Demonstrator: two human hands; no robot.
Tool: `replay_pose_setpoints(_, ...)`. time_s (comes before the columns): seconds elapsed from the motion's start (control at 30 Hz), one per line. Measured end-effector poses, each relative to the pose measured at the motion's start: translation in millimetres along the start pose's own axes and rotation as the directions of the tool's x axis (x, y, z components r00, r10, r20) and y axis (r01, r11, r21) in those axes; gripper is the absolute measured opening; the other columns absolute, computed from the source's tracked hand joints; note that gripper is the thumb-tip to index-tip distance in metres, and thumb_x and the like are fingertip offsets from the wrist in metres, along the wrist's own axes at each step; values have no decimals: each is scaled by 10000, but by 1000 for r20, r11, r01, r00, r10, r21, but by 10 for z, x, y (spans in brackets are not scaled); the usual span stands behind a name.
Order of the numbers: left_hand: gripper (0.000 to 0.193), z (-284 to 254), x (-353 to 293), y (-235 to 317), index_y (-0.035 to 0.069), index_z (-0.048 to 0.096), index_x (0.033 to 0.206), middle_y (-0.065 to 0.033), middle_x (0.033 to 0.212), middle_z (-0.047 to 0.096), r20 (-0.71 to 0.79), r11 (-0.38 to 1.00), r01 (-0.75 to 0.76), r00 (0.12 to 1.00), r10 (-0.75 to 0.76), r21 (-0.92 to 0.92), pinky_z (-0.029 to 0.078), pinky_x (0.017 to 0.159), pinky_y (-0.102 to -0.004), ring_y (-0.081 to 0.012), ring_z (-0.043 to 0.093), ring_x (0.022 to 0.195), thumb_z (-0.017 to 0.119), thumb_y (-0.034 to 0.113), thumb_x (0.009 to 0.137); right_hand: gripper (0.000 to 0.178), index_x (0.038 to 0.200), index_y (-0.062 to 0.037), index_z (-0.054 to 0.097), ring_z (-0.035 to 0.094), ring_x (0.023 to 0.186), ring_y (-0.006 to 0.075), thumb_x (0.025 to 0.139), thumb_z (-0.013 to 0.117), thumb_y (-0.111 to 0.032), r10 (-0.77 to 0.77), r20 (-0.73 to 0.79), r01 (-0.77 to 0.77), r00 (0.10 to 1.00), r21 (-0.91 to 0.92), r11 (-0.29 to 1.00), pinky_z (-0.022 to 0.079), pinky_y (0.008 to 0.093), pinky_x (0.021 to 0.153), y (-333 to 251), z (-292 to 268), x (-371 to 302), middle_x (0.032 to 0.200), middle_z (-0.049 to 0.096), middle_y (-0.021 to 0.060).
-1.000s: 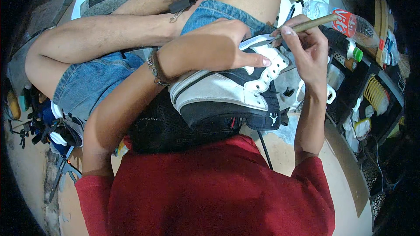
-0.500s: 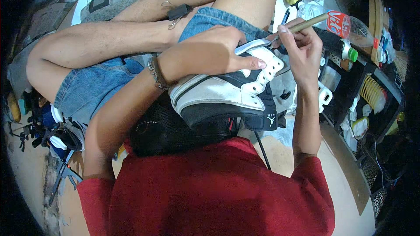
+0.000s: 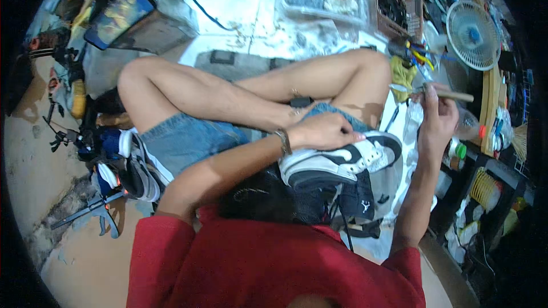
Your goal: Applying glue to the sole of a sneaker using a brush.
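One sign is showing: a small white emblem [image 3: 366, 206], resembling a leaping figure, is standing out on the black flap [image 3: 349, 202] hanging at the white-and-black shoe [image 3: 317, 165], below the fingers [image 3: 357, 136] of the left hand [image 3: 319, 132]. No words or numbers are reading legibly around either hand's fingers.

Right of centre, fingertips of the left hand [image 3: 325, 131] curl out of sight at the shoe [image 3: 317, 164]; the stick [image 3: 458, 96] in the right hand [image 3: 439, 118] has a blurred left end — its shape unclear. The lower edge cuts off the red shirt [image 3: 268, 262]. Upper right, dark pieces [image 3: 392, 4] blur together.
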State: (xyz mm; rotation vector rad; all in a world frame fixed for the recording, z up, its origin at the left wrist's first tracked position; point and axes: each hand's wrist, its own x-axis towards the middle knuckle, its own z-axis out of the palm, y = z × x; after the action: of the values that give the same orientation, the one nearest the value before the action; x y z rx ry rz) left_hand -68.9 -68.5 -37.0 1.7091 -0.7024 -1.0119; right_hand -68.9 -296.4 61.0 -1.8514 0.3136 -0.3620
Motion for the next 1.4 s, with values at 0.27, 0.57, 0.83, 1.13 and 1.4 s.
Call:
replay_pose_setpoints(0.27, 344, -182, -139, -52, -13, 710, 956, -200, 757, 677, -20, 991, -128, 992, 128, -33, 511, 642, -403, -295, 649, 646, 582, 301, 903, 333, 986, 58, 676, 671, 734, 154, 969, 620, -270, -385, 317, 379, 867, 83, 922, 517, 289, 671, -366, 1994, 1415, 785, 696, 101)
replay_pose_setpoints(0.57, 168, -640, -277, -271, 19, 520, 1019, -244, 756, 614, -298, 953, -245, 937, 184, -181, 482, 693, -528, -452, 617, 757, 458, 173, 990, 335, 919, 0, 591, 616, 759, 382, 920, 651, -329, -452, 584, 713, 674, -352, 607, 469, 477, 673, 456, 4071, 2021, 773, 631, 180)
replay_pose_setpoints(0.83, 235, -1091, -473, -277, 11, 523, 883, -205, 686, 572, -379, 840, -310, 915, 137, -444, 437, 615, -470, -388, 594, 678, 501, 209, 1008, 284, 891, -31, 623, 591, 872, 314, 889, 680, -309, -469, 660, 789, 587, -338, 513, 452, 439, 742, 560, 4328, 2013, 853, 612, 114)
replay_pose_setpoints(1.13, 368, -1087, -556, -281, -24, 492, 740, -183, 661, 482, -518, 841, -439, 822, 235, -315, 392, 592, -421, -337, 506, 614, 603, 243, 967, 270, 898, -27, 620, 619, 742, 339, 900, 681, -290, -525, 561, 757, 640, -345, 555, 467, 431, 662, 103, 4171, 1971, 770, 632, 147)
replay_pose_setpoints(1.4, 450, -1042, -554, -344, -28, 510, 668, -174, 629, 499, -539, 884, -420, 802, 256, -205, 405, 599, -413, -322, 540, 610, 597, 291, 973, 266, 916, -15, 651, 630, 609, 344, 926, 661, -280, -485, 482, 663, 730, -323, 675, 482, 420, 567, 217, 4118, 1940, 694, 652, 161)
